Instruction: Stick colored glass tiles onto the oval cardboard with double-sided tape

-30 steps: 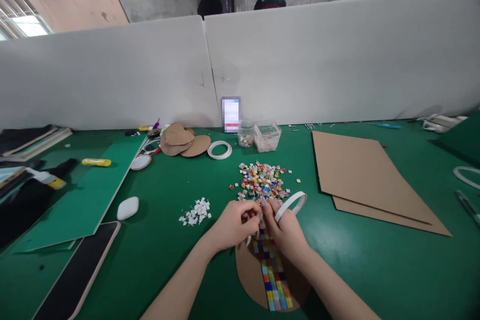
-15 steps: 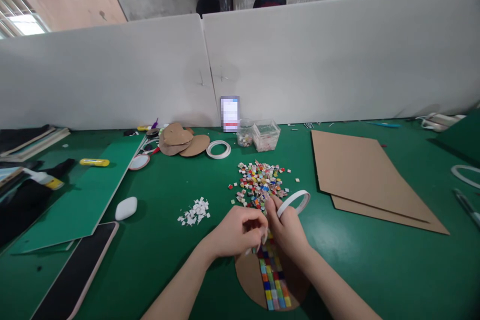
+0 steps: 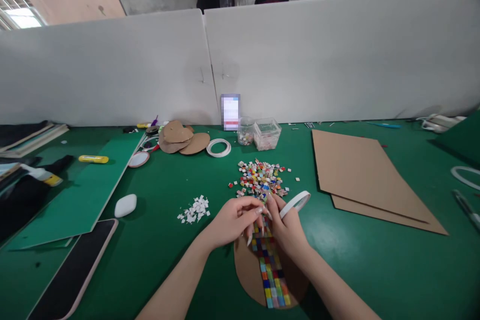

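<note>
My left hand (image 3: 232, 222) and my right hand (image 3: 287, 227) meet fingertip to fingertip above a brown cardboard cutout (image 3: 249, 272) that carries a strip of small coloured mosaic tiles (image 3: 272, 272). Both hands pinch at something tiny where they meet; I cannot make out what. A white tape roll (image 3: 296, 202) sits looped over a finger of my right hand. Just beyond the fingers lies a loose heap of coloured tiles (image 3: 260, 179). A small pile of white paper scraps (image 3: 195, 210) lies to the left.
Large cardboard sheets (image 3: 360, 175) lie to the right, a green board (image 3: 80, 195) and a black phone (image 3: 73, 270) to the left. Clear boxes (image 3: 267, 134), another tape roll (image 3: 219, 148) and cardboard shapes (image 3: 180, 137) sit by the white partition (image 3: 300, 55). Two people stand beyond it.
My hands stay together over the tile strip; the left fingers have shifted a little up and the pinch point moved slightly away from me. The view has tilted down a bit.
</note>
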Demonstrator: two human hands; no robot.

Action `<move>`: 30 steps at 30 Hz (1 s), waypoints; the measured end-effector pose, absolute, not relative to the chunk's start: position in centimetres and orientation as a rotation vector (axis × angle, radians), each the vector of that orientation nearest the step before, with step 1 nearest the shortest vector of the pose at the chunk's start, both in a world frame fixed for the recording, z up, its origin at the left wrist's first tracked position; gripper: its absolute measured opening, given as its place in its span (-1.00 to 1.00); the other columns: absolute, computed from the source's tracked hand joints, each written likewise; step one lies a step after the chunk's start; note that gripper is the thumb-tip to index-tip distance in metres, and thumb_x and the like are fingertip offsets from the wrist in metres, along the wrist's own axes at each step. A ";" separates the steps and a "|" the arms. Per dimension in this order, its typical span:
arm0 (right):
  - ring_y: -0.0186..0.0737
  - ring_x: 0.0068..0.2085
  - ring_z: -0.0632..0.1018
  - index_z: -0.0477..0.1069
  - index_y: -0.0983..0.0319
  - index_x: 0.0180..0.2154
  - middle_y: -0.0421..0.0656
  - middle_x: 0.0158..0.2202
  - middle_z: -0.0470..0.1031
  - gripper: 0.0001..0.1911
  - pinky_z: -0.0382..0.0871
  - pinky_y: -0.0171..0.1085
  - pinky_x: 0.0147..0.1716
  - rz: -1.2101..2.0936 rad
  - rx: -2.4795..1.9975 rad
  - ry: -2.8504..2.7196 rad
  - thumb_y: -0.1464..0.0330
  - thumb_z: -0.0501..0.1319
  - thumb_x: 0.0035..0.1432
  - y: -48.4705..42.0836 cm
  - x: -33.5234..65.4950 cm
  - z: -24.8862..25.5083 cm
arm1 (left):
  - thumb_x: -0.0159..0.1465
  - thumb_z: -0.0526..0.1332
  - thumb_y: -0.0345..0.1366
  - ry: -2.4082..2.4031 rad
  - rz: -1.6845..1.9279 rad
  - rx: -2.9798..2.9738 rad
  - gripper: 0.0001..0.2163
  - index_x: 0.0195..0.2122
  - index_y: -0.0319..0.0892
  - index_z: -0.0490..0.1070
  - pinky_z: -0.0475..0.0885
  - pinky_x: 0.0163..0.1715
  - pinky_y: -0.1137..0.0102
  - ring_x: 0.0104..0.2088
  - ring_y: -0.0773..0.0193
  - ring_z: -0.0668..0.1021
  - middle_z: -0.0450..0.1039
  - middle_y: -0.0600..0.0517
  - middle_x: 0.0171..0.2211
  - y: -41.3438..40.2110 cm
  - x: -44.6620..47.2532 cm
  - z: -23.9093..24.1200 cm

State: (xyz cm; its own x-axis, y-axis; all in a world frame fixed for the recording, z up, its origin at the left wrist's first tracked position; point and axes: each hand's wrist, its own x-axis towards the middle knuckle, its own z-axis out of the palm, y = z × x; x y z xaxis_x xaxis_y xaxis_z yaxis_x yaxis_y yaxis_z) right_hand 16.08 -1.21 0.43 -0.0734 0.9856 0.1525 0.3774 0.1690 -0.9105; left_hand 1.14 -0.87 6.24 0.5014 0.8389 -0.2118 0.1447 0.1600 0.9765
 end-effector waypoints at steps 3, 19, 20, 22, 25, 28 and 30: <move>-0.29 -0.51 0.23 0.16 0.18 -0.50 -0.26 -0.58 0.17 -0.68 0.11 -0.34 -0.52 0.913 -1.333 -1.570 0.21 -0.11 0.25 -1.2 16.1 0.3 | 0.23 0.05 -0.18 0.924 0.643 1.302 -0.77 -0.28 -0.23 0.36 0.20 -0.66 0.54 -0.70 0.50 0.34 0.40 0.07 -0.52 -0.8 1.0 6.0; -0.26 -0.48 0.32 0.27 0.21 -0.42 -0.20 -0.54 0.28 -0.69 0.20 -0.33 -0.49 0.879 -1.296 -1.629 0.23 -0.10 0.25 -1.4 16.2 0.6 | 0.23 0.08 -0.18 0.792 0.751 1.197 -0.75 -0.26 -0.26 0.41 0.20 -0.66 0.53 -0.68 0.48 0.35 0.42 0.02 -0.50 -0.9 0.7 6.7; -0.27 -0.50 0.31 0.25 0.20 -0.44 -0.21 -0.55 0.26 -0.69 0.20 -0.33 -0.51 0.881 -1.298 -1.636 0.23 -0.10 0.25 -1.4 16.2 0.6 | 0.23 0.08 -0.17 0.793 0.756 1.200 -0.74 -0.25 -0.26 0.42 0.20 -0.66 0.54 -0.68 0.49 0.35 0.41 0.02 -0.50 -0.9 0.7 6.7; -0.28 -0.51 0.29 0.23 0.20 -0.46 -0.23 -0.57 0.23 -0.70 0.19 -0.35 -0.53 0.878 -1.301 -1.648 0.24 -0.10 0.25 -1.4 16.2 0.7 | 0.23 0.08 -0.16 0.792 0.769 1.207 -0.73 -0.24 -0.27 0.42 0.20 -0.66 0.54 -0.68 0.50 0.35 0.41 0.02 -0.50 -1.0 0.8 6.8; -0.28 -0.50 0.31 0.24 0.21 -0.45 -0.22 -0.56 0.27 -0.71 0.20 -0.35 -0.52 0.853 -1.305 -1.659 0.26 -0.09 0.24 -1.4 16.2 0.6 | 0.25 0.07 -0.15 0.789 0.780 1.228 -0.72 -0.25 -0.27 0.42 0.21 -0.66 0.55 -0.68 0.51 0.34 0.40 0.02 -0.50 -1.1 0.8 6.8; -0.27 -0.48 0.34 0.28 0.22 -0.42 -0.20 -0.54 0.31 -0.72 0.23 -0.34 -0.49 0.836 -1.305 -1.673 0.27 -0.08 0.24 -1.3 16.3 0.4 | 0.24 0.07 -0.14 0.790 0.778 1.248 -0.72 -0.28 -0.26 0.41 0.23 -0.66 0.55 -0.69 0.51 0.35 0.41 0.02 -0.50 -1.1 0.8 6.7; -0.27 -0.48 0.34 0.28 0.22 -0.42 -0.21 -0.54 0.31 -0.73 0.23 -0.34 -0.48 0.836 -1.304 -1.680 0.27 -0.07 0.24 -1.3 16.3 0.2 | 0.24 0.07 -0.13 0.789 0.775 1.249 -0.72 -0.29 -0.26 0.40 0.23 -0.66 0.54 -0.68 0.49 0.36 0.42 0.02 -0.50 -1.1 0.8 6.6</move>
State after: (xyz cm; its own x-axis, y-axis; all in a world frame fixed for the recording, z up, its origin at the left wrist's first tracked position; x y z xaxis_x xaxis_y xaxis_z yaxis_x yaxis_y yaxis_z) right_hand 16.27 -1.27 0.25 -0.1164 0.9707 0.2103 0.4180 0.2399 -0.8762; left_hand 0.77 -1.08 6.63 0.5180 0.8507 -0.0892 -0.0741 0.1485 0.9861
